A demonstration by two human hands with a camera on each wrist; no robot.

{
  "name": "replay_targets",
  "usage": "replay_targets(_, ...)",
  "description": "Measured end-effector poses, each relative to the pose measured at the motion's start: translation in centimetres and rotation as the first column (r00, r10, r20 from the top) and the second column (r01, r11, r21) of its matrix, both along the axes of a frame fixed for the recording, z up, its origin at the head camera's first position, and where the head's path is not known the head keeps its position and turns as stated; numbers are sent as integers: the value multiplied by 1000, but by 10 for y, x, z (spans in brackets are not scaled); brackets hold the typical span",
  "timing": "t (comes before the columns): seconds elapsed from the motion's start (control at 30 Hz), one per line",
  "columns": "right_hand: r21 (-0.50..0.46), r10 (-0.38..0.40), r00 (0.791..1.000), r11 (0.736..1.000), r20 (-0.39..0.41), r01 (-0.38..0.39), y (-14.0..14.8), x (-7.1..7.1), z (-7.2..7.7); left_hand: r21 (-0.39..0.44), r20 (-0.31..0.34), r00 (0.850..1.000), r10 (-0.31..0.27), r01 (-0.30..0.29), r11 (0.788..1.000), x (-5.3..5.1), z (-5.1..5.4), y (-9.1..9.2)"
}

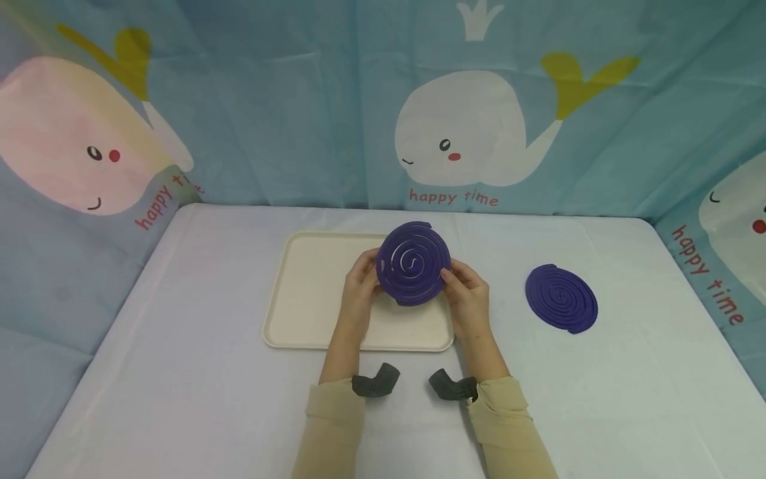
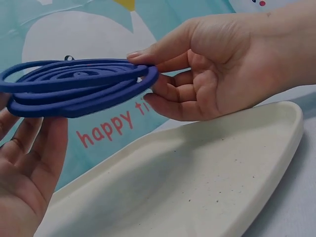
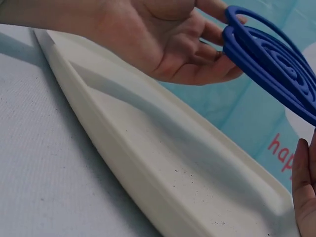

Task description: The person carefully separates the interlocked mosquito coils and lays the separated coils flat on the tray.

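Above the tray (image 1: 314,293), toward its right edge, the left hand (image 1: 358,287) and right hand (image 1: 469,301) pinch opposite sides of the coil (image 1: 413,274), which looks light and bendy, probably best held by its outer turn.

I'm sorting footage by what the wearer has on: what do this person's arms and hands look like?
The left sleeve and right sleeve are plain tan, creased cloth, ending short of the hands. At their inner ends sit a left attachment and right attachment, both dark grey and bent. The left hand and right hand wear no gloves.
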State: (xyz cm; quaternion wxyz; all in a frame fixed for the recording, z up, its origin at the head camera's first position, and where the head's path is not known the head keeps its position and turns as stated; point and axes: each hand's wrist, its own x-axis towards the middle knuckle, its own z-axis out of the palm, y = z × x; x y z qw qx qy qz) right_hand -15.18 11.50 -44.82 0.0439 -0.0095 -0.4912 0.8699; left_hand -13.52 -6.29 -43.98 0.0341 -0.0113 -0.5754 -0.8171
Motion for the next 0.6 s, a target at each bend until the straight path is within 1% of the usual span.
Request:
replay_targets(0.07, -9, 0, 1000, 1000, 4, 0, 1, 0, 0, -11, -11, 1000, -19, 19, 1000, 0, 1, 0)
replay_targets(0.27, -25, -4, 1000, 1000, 25, 5, 1, 0, 2, -60, -28, 999, -22, 20, 998, 0, 3, -3)
replay_targets(0.37, -39, -9, 1000, 999, 26, 10, 1, -1, 2, -63, -13, 1000, -24, 23, 998, -1, 3, -4)
replay_targets(0.5, -44, -10, 1000, 999, 27, 12, 1, -1, 1, -66, 36, 999, -25, 27, 997, -1, 4, -7)
replay_targets(0.6, -38, -11, 1000, 999, 29, 12, 1, -1, 1, -77, 55, 998, -34, 39, 996, -1, 4, -8)
